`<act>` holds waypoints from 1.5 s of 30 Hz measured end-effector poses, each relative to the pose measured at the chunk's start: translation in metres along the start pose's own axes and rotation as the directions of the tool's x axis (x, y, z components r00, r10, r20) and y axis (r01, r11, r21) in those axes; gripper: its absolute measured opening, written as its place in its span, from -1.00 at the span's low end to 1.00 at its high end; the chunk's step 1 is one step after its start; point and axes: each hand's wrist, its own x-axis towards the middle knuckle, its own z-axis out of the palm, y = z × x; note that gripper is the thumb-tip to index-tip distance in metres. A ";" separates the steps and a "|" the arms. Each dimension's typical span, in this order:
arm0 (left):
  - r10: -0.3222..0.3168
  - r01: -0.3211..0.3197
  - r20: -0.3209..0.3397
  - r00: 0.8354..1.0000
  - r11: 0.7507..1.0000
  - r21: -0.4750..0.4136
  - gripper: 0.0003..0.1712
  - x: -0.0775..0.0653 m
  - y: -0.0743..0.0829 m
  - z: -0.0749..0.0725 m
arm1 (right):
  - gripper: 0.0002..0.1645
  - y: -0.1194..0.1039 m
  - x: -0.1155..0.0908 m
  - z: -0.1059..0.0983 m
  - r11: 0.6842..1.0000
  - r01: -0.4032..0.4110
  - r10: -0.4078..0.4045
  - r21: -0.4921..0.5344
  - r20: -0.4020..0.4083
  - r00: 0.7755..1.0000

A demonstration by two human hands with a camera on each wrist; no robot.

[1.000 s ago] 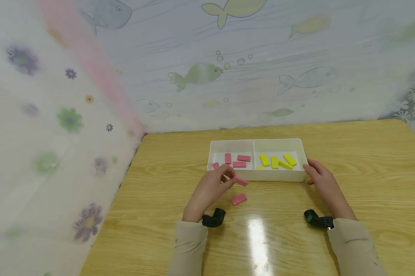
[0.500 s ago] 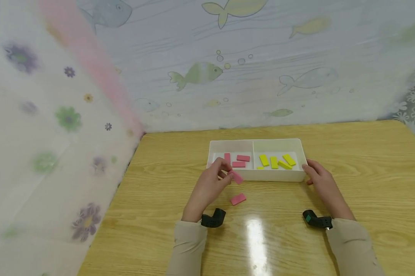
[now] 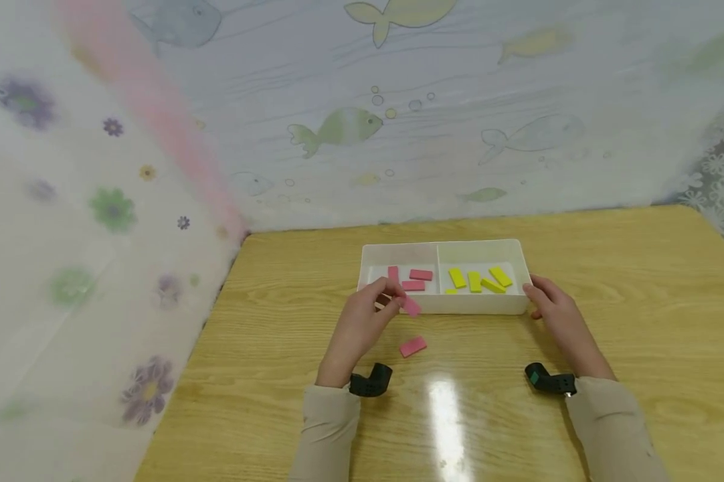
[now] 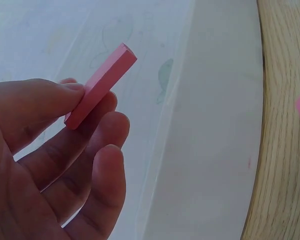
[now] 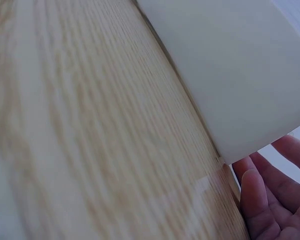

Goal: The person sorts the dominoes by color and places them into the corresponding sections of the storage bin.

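Observation:
My left hand [image 3: 357, 323] pinches a pink block [image 4: 101, 86] between thumb and fingers, just in front of the white divided box [image 3: 476, 305]. Its remaining fingers are loosely bent in the left wrist view. Another pink block [image 3: 413, 347] lies on the table nearer to me. At the box's right end, my right hand [image 3: 559, 319] touches the front corner, fingers against the end wall; the right wrist view has no finger across the front wall [image 5: 235, 65]. Several pink blocks [image 3: 421, 274] lie in the left compartment, partly hidden by my left hand. Several yellow blocks [image 3: 474, 281] lie in the right one.
The box stands on a wood-grain table [image 3: 265, 375], near its back edge. A wall covering with fish drawings [image 3: 338, 127] rises behind, and a flower-patterned one [image 3: 112, 209] stands at the left. Light reflects off the tabletop.
The pink block in my left hand has turned to point more downward and shifted slightly left. My right hand stays at the box's corner. The whole view has shifted a little.

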 end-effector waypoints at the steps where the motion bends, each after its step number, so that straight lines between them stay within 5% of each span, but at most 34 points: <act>1: -0.002 0.002 0.002 1.000 1.000 0.004 -0.94 0.000 0.000 0.000 | -0.18 0.000 0.001 0.000 1.000 -0.001 0.001 0.001 0.003 1.000; 21: 0.027 -0.026 -0.019 0.999 0.998 0.050 -0.87 0.002 -0.003 0.000 | -0.19 0.002 0.001 0.000 1.000 -0.014 0.014 0.007 -0.002 1.000; 29: -0.028 0.028 0.011 1.000 0.999 0.028 -0.87 0.003 -0.006 0.004 | -0.19 0.001 0.000 0.000 0.999 -0.009 0.009 0.031 -0.002 1.000; 45: -0.087 0.088 -0.079 0.993 0.996 0.020 -0.89 0.004 -0.014 0.006 | -0.16 0.001 0.000 0.000 1.000 -0.011 0.011 0.021 -0.004 1.000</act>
